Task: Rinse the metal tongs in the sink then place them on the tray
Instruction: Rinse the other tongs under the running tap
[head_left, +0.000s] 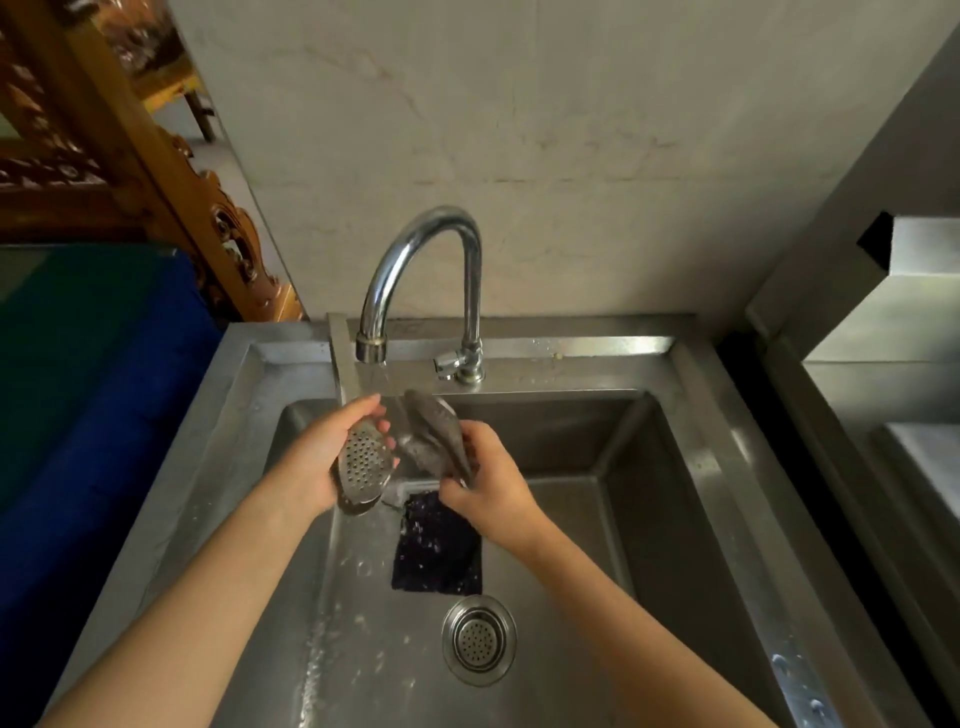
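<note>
The metal tongs (363, 462) have two perforated oval heads and are spread apart under the running tap. My left hand (317, 457) cups one head, its holes facing up. My right hand (488, 488) grips the other arm of the tongs near its head, which points up toward the water. Both hands are over the steel sink (701, 467), just below the faucet (415, 270) spout. Water runs down between the two heads. No tray is clearly in view.
A dark sponge (436, 551) lies on the sink floor below my hands, with the round drain strainer (479, 639) in front of it. A blue and green surface (93, 415) is at the left. Steel counters and a shelf (883, 364) stand at the right.
</note>
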